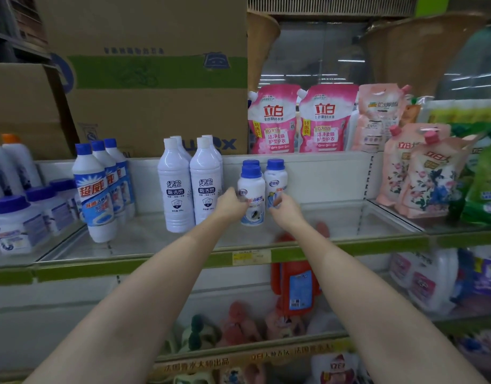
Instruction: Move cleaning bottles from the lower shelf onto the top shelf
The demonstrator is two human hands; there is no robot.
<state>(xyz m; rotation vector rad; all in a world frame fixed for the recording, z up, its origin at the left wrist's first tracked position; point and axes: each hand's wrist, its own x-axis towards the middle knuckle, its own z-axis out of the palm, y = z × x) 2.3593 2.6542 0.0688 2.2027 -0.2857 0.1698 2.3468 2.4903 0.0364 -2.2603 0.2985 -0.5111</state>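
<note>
Short white glossy plastic bottles with blue ribbed caps (251,195); tall white smooth plastic bottles (174,187) beside them. Clear glass shelf (335,225), slightly reflective. Brown matt cardboard box (155,65); pink glossy film pouches (274,120).

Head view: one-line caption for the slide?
Left hand and right hand each grip a blue-capped bottle on the top shelf, beside white bottles.

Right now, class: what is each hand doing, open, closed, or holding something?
Left hand: grips the front blue-capped bottle on the top shelf.
Right hand: grips the blue-capped bottle beside it.
</note>
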